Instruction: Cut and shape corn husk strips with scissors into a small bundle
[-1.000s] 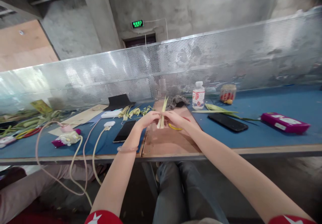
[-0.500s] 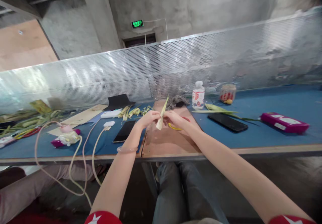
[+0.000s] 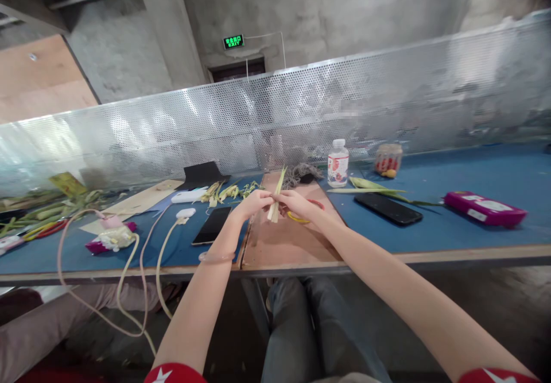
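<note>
A pale green leaf strip bundle (image 3: 274, 213) stands upright between my hands, its pointed tip up and its cream-coloured end down. My left hand (image 3: 255, 202) pinches it from the left, fingers closed. From the other side, my right hand (image 3: 297, 202) also pinches it, fingertips close to those of the left. Partly hidden behind my right wrist lie scissors (image 3: 298, 218) with yellow and red handles. Under both hands is a brown board (image 3: 275, 248) on the blue table. A tangle of grey cord (image 3: 301, 173) lies on the board's far end.
Right of the board stand a white bottle (image 3: 338, 165) and a jar (image 3: 388, 161), with long green leaves (image 3: 374, 186), a black phone (image 3: 388, 208) and a purple packet (image 3: 484, 208) nearby. On the left are another phone (image 3: 212, 225), charging cables (image 3: 161, 251) and leaf pieces (image 3: 221, 192). Another person's leg (image 3: 51, 320) shows below.
The lower end of the leaf strip bundle looks more fanned into separate strands, and its tip has dipped slightly. My fingertips have drawn closer together around it.
</note>
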Demonstrator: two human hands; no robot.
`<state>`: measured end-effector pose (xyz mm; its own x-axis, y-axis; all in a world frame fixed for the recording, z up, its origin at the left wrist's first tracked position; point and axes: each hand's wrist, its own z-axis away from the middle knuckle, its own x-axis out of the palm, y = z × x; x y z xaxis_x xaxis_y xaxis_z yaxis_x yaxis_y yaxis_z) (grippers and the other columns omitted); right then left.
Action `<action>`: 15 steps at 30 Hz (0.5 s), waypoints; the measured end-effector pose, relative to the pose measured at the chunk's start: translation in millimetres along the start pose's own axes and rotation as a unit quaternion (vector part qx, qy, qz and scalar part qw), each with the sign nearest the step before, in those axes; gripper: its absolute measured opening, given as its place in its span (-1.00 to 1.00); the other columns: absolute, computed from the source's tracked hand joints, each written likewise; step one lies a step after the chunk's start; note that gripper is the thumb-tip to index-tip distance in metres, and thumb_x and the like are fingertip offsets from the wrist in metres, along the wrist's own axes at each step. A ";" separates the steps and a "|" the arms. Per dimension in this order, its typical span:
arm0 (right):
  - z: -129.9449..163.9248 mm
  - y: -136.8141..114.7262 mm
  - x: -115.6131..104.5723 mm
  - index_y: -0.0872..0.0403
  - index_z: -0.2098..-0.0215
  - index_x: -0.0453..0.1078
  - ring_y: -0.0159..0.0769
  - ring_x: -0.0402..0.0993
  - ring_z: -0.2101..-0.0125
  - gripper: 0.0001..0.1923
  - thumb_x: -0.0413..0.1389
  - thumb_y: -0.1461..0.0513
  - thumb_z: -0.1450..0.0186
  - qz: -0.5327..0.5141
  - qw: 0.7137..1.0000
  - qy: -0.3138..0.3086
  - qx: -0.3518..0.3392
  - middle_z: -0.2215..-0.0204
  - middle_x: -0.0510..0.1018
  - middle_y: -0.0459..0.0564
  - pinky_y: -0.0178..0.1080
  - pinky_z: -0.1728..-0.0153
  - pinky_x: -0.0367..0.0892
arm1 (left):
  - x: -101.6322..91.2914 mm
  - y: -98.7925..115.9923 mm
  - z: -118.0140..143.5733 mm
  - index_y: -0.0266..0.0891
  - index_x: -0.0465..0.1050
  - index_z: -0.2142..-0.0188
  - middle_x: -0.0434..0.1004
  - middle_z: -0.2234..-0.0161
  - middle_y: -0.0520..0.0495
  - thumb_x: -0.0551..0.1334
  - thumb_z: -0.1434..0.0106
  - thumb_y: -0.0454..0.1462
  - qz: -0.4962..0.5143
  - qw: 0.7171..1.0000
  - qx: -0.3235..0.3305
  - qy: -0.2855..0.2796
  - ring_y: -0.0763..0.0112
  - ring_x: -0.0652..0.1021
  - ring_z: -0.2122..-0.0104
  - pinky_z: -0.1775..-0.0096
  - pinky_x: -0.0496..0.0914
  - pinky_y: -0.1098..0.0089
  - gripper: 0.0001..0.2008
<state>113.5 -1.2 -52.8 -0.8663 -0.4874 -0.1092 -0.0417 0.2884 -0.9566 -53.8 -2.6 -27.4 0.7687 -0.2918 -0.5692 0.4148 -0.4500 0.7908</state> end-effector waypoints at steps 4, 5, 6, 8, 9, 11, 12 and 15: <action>0.4 -0.8 -2.3 0.17 0.12 0.35 -0.41 0.44 0.40 -0.72 0.04 0.12 -0.33 -0.017 1.000 -0.011 -0.007 0.29 0.48 -0.03 -0.28 0.40 0.41 | -1.8 -0.6 -0.7 -0.28 0.37 0.56 0.34 0.63 0.06 0.11 -0.07 -0.24 0.005 1.000 0.001 0.018 0.48 0.34 0.59 0.48 0.22 0.45 -0.82; 0.2 -1.1 -2.5 0.17 0.16 0.36 -0.44 0.42 0.45 -0.73 0.03 0.12 -0.34 -0.020 1.000 -0.013 -0.010 0.34 0.47 -0.05 -0.31 0.45 0.39 | -2.0 -0.7 -0.8 -0.28 0.36 0.57 0.33 0.64 0.06 0.11 -0.07 -0.23 0.007 1.000 0.002 0.021 0.48 0.34 0.59 0.48 0.23 0.45 -0.82; -0.1 -1.3 -2.5 0.18 0.18 0.36 -0.47 0.39 0.50 -0.73 0.03 0.12 -0.34 -0.023 1.000 -0.015 -0.012 0.38 0.46 -0.08 -0.34 0.49 0.36 | -2.2 -0.8 -0.8 -0.27 0.35 0.58 0.32 0.64 0.07 0.11 -0.07 -0.22 0.008 1.000 0.002 0.023 0.48 0.34 0.59 0.48 0.23 0.45 -0.82; -0.3 -1.7 -2.4 0.18 0.23 0.36 -0.51 0.34 0.57 -0.73 0.02 0.11 -0.35 -0.026 0.999 -0.017 -0.016 0.46 0.44 -0.12 -0.38 0.55 0.32 | -2.1 -0.9 -0.8 -0.27 0.33 0.58 0.30 0.65 0.07 0.12 -0.07 -0.22 0.009 1.000 0.004 0.027 0.49 0.33 0.60 0.49 0.21 0.45 -0.81; -0.3 -1.7 -2.2 0.18 0.24 0.36 -0.52 0.32 0.59 -0.73 0.01 0.11 -0.35 -0.027 0.999 -0.018 -0.018 0.48 0.43 -0.14 -0.39 0.56 0.31 | -2.1 -0.8 -0.7 -0.27 0.33 0.59 0.29 0.65 0.08 0.12 -0.07 -0.21 0.009 1.000 0.004 0.029 0.50 0.32 0.61 0.50 0.20 0.46 -0.80; -0.2 -1.6 -1.9 0.18 0.25 0.36 -0.53 0.32 0.60 -0.72 0.01 0.11 -0.35 -0.026 0.999 -0.019 -0.020 0.49 0.42 -0.14 -0.39 0.57 0.31 | -2.0 -0.6 -0.4 -0.26 0.32 0.60 0.27 0.66 0.09 0.12 -0.08 -0.20 0.008 0.999 0.005 0.033 0.51 0.29 0.62 0.52 0.18 0.46 -0.79; -0.1 -1.4 -1.8 0.18 0.24 0.36 -0.52 0.33 0.59 -0.73 0.02 0.11 -0.35 -0.024 0.999 -0.018 -0.020 0.49 0.43 -0.14 -0.39 0.56 0.31 | -2.2 -0.5 -0.3 -0.26 0.31 0.60 0.26 0.67 0.09 0.13 -0.08 -0.20 0.007 0.999 0.006 0.035 0.51 0.29 0.62 0.52 0.17 0.46 -0.79; -0.3 -0.8 -1.7 0.18 0.20 0.36 -0.49 0.37 0.54 -0.73 0.02 0.11 -0.34 -0.016 1.000 -0.012 -0.020 0.43 0.45 -0.11 -0.36 0.52 0.35 | -3.2 -0.4 -0.1 -0.25 0.29 0.60 0.25 0.67 0.09 0.13 -0.08 -0.19 -0.001 0.999 0.007 0.045 0.50 0.30 0.62 0.51 0.18 0.46 -0.79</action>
<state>114.9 -0.3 -51.7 -0.8516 -0.5172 -0.0850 -0.0904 0.3046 -0.9482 -56.4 -1.4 -25.9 0.8089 -0.2146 -0.5474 0.4095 -0.4626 0.7863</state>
